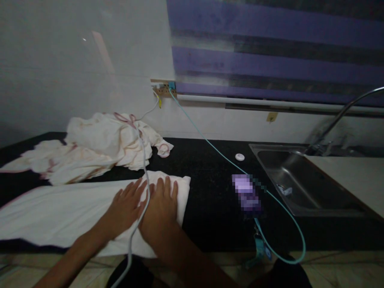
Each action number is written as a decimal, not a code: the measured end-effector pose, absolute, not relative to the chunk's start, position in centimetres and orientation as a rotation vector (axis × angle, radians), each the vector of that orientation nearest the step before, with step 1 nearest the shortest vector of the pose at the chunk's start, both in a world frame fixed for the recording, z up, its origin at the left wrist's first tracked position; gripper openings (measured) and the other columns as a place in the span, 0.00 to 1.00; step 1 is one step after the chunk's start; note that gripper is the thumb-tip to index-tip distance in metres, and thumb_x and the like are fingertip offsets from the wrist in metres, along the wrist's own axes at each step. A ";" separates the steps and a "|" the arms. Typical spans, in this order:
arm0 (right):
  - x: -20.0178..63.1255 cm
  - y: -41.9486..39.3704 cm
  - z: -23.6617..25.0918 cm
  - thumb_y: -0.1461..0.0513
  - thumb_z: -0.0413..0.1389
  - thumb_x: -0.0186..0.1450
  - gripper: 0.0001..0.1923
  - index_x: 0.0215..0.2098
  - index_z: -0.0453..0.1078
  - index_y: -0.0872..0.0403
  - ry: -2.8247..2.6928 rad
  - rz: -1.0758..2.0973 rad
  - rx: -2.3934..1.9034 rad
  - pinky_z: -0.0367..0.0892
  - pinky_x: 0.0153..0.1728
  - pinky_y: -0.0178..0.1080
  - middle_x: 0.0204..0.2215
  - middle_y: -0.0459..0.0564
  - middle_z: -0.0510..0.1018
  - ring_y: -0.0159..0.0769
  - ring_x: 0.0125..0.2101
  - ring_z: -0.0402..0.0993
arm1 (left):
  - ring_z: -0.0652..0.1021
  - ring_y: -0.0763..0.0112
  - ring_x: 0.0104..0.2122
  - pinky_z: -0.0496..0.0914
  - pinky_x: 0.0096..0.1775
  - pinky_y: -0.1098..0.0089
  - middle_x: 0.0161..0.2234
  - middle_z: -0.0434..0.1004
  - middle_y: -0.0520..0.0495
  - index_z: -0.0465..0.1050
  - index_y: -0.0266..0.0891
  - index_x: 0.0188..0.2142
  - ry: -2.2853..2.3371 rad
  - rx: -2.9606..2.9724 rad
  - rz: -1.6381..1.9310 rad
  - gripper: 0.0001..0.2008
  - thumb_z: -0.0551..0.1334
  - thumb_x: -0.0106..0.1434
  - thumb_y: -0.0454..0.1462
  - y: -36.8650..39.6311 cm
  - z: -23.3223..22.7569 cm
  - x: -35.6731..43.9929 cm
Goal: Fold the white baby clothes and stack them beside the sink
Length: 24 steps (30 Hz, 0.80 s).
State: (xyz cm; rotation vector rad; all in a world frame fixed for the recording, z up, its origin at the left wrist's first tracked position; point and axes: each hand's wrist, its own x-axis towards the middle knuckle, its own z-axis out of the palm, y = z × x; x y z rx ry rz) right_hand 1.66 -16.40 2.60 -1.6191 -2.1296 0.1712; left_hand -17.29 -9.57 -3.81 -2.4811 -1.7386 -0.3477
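Black countertop [210,192] bears a folded white cloth [60,208] which the left hand [127,206] and right hand [160,210] press flat, open-palmed, apparently mid-smoothing; the next fold needs an edge gripped.

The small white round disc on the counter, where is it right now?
In the head view, the small white disc lies on the black counter, right of centre, just left of the steel sink and beside the teal cable.

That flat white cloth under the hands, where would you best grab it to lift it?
Probably at the right-hand short edge of the white cloth, just beyond the right hand. That edge lies free on the black counter, open from the right. The left hand lies flat beside it.
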 end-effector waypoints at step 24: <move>17.7 -22.5 -0.3 0.43 0.50 0.76 0.35 0.74 0.62 0.50 -2.250 0.065 -1.627 0.50 0.74 0.61 0.76 0.53 0.56 0.57 0.75 0.48 | 0.64 0.46 0.71 0.61 0.69 0.41 0.71 0.66 0.44 0.62 0.43 0.73 -1.372 -2.651 -0.577 0.30 0.47 0.78 0.49 -12.5 -5.1 -9.8</move>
